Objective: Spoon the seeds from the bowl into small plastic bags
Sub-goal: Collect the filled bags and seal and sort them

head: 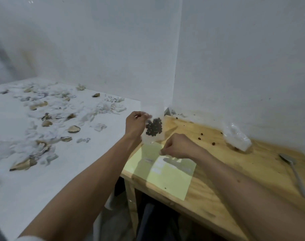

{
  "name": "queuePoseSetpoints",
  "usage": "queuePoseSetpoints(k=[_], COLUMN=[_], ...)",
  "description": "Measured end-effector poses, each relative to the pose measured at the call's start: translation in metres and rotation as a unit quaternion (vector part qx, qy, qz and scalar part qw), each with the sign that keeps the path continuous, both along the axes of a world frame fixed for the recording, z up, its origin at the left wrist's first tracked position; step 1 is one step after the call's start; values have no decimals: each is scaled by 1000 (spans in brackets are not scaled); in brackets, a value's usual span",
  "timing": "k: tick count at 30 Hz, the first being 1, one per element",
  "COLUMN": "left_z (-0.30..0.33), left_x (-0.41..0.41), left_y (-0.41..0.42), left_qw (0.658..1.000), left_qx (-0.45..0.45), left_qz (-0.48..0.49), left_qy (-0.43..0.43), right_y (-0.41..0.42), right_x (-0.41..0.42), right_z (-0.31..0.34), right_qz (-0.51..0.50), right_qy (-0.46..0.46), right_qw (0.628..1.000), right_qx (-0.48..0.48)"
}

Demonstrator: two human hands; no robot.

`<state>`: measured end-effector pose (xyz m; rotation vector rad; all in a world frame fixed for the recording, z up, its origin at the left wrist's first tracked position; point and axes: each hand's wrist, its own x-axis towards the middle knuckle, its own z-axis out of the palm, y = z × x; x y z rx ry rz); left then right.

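Observation:
My left hand (135, 123) pinches the upper edge of a small clear plastic bag (153, 119) and holds it up above the wooden table (235, 180). A cluster of dark seeds (154, 129) sits inside the bag. Just below and to the right, my right hand (177, 146) is curled into a loose fist with its fingertips pinched together near the bag's bottom corner; what it pinches I cannot make out. A metal spoon (293, 173) lies on the wood at the far right. No bowl is in view.
A pale yellow paper sheet (169, 178) lies on the wood under my hands. A clear packet of bags (236, 138) leans by the wall, with a few loose seeds (200, 136) near it. The white table (35, 171) at left holds several filled bags and husks (44, 122).

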<state>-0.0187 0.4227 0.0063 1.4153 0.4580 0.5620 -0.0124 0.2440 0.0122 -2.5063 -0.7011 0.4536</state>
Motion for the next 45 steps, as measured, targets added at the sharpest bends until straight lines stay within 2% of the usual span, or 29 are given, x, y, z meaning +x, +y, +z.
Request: queuePoseSetpoints(k=[3,16,19,22,26,28,30,34,39,45], left_z=[-7,-11,-10,-9,-2,3,7,14,25,29], left_x=[-13,-32,-32,-30,-23,-17,-12,-3,4,9], left_y=[6,18,16,10,-1,-10,-24,-51,-80,-101], left_qw=[1000,999,999,998,997,996,993,984,978,975], left_qx=[-11,-47,-49,-53,-46,-20,-36,-65,-84,-42], left_qz=[4,-7,-19,-25,-59,-81,-108,-159,-179,-200], left_qy=[1,-16,-16,-20,-26,-23,-38,-55,-61,-82], right_y=[16,45,37,27,8,-2,-13,-29,-47,-64], right_x=[-12,-21,-17,-16,-2,8,17,29,35,38], right_z=[-15,-21,-20,-8,21,35,44,50,49,49], right_qz=[-13,-37,-14,-34,-86,-103,-111,-129,-150,-180], right_qy=[6,20,65,93,18,-48,-99,-135,-168,-185], right_qw=[1000,998,997,978,950,946,943,930,919,908], right_qx=[-28,-38,38,183,299,302,297,317,322,330])
